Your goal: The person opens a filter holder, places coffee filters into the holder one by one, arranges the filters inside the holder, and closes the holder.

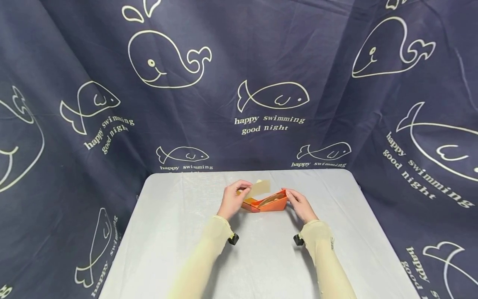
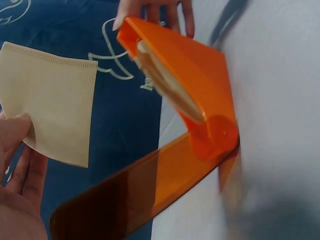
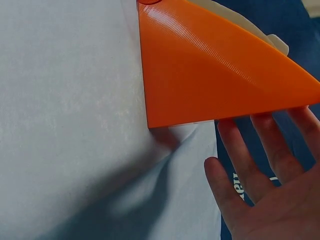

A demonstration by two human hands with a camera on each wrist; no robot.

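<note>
A tan paper coffee filter (image 2: 52, 100) with a crimped edge is pinched between the thumb and fingers of my left hand (image 1: 233, 199), held up beside an orange filter holder (image 1: 274, 204). The holder stands on the table, its brown see-through lid (image 2: 135, 192) swung down toward my left. More tan filters (image 2: 167, 82) lie inside its wedge-shaped body. At its tall end, my right hand (image 1: 301, 205) holds the upper corner, with several fingertips (image 3: 230, 129) against the end face. The right thumb is out of sight in the right wrist view.
A white-covered table (image 1: 179, 257) lies under the hands. Behind it and along both sides hangs a dark blue curtain (image 1: 224, 54) with whale and fish drawings. Each wrist carries a small black device, such as the one at the left cuff (image 1: 233, 238).
</note>
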